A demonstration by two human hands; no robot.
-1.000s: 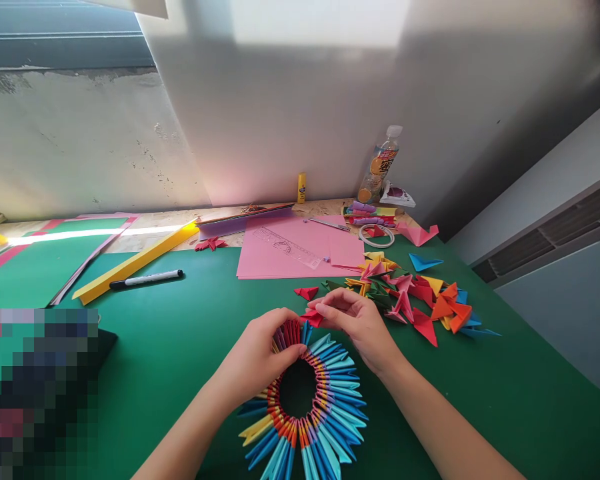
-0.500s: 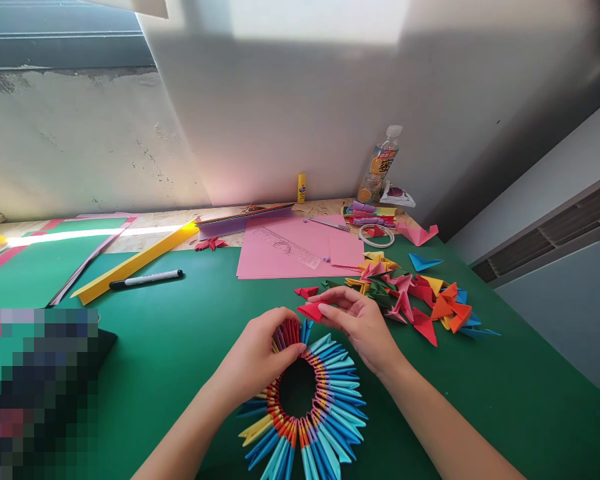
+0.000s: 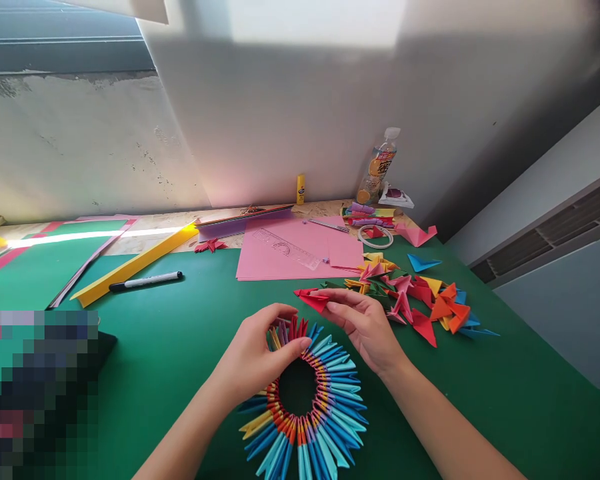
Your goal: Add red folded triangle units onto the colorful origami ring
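A ring of folded paper pieces, mostly light and dark blue with orange, yellow, pink and red parts, lies on the green table top. My left hand grips its upper left side, thumb at the inner rim and fingers behind. Just above the ring's upper right, my right hand pinches a red folded paper triangle between thumb and fingers. The triangle is apart from the ring. Beyond my right hand lies a loose pile of folded paper pieces in red, orange, yellow, pink, green and blue.
Pink paper sheets with a clear ruler lie at the back. A glue stick, a bottle and a tape roll are near the wall. A marker and a yellow paper strip lie to the left.
My right hand has tilted the red triangle, so more of it shows. My left thumb has shifted slightly right along the ring, and red pieces at the top now stand more spread.
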